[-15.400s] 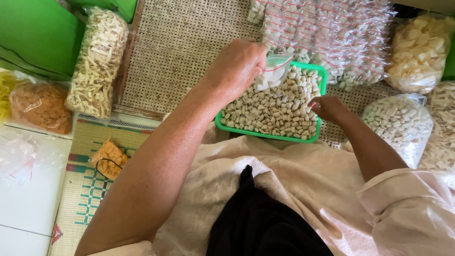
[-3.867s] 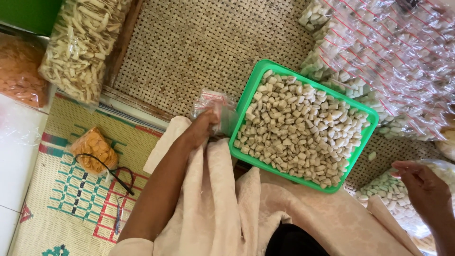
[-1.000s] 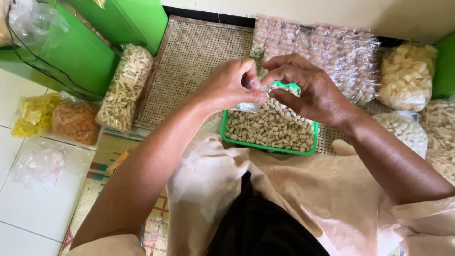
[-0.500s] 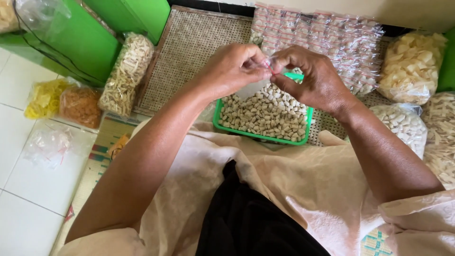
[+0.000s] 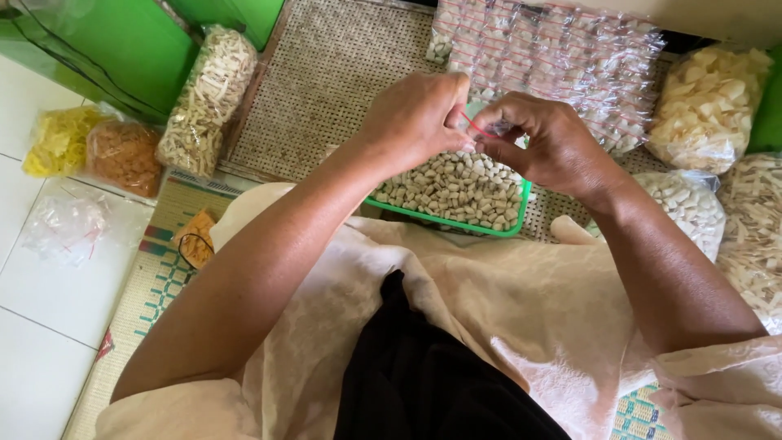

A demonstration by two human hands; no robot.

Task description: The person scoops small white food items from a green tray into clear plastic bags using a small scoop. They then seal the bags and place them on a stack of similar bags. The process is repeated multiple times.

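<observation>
Fingers [image 5: 456, 130] of both my hands pinch the red-striped mouth of a small clear bag [image 5: 487, 130], left hand [image 5: 411, 118] and right hand [image 5: 546, 143] meeting thumb to thumb so the strip presses shut. I hold it just above the green tray [image 5: 444, 218] of pale snack pieces [image 5: 456, 187], so spills drop back in. Filled packets [image 5: 546, 57] lie stacked beyond on the woven mat [image 5: 326, 81].
</observation>
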